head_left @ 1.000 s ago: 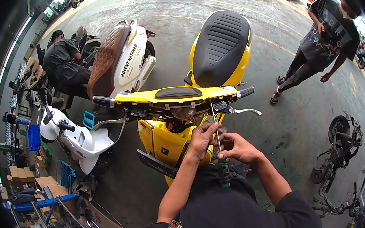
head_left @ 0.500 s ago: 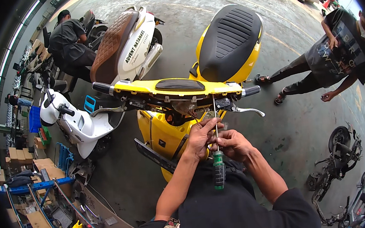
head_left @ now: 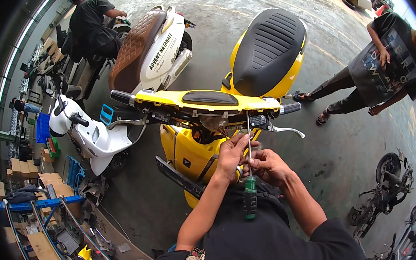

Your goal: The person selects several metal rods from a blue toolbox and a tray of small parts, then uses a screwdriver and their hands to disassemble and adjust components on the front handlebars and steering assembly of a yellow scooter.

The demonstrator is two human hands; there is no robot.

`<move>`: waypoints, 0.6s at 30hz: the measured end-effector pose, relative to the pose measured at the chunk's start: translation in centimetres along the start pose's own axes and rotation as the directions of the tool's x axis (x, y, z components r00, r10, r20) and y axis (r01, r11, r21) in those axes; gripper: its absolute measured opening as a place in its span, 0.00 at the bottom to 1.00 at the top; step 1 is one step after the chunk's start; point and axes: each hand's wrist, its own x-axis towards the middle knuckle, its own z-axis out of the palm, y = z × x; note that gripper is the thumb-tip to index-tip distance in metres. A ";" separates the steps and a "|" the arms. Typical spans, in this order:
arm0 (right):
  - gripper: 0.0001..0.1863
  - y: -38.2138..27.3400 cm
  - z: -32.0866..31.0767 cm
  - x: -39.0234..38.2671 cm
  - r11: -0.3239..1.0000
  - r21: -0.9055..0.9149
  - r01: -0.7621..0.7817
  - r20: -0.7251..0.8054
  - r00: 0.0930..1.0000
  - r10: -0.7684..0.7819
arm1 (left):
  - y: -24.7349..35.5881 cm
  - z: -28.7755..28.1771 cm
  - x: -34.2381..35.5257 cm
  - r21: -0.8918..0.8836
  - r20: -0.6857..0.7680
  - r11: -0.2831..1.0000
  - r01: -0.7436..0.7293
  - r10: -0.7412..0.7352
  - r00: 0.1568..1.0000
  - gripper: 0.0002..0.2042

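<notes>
A screwdriver (head_left: 250,198) with a green and black handle points away from me, its long thin shaft reaching up to the handlebar of a yellow scooter (head_left: 190,154). My right hand (head_left: 269,167) is closed, thumb and fingers pinching at the shaft just above the handle. Beside it on the left, my left hand (head_left: 231,158) is closed too, fingertips together next to the shaft; what lies in them is too small to make out. Above both hands, the yellow handlebar cover (head_left: 165,96) sits over exposed wiring and a silver brake lever (head_left: 287,130).
A white scooter (head_left: 98,142) stands to the left, and a white one with a brown seat (head_left: 139,49) beyond. One person (head_left: 92,26) works at far left; another (head_left: 380,60) stands at right. A stripped motorcycle frame (head_left: 391,183) is lower right, a parts rack (head_left: 46,201) lower left.
The view has shifted slightly, moving the scooters a little right in the picture. The person at far left has risen and reaches an arm forward. My hands keep nearly the same pose by the screwdriver.
</notes>
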 end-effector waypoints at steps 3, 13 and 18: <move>0.13 0.4 -0.6 0.6 0.999 -0.042 0.020 -0.024 0.999 -0.021 | 0.3 0.0 0.1 0.221 -0.098 0.953 -0.208 0.234 0.967 0.18; 0.17 -1.3 1.1 0.1 0.995 0.078 -0.069 0.057 0.996 0.065 | 2.2 0.9 1.0 0.414 0.065 0.900 -0.140 0.124 0.990 0.38; 0.15 -1.0 -0.2 0.5 0.997 0.062 -0.056 0.076 0.996 0.051 | 2.4 0.8 1.4 0.364 0.100 0.924 -0.115 0.084 0.991 0.38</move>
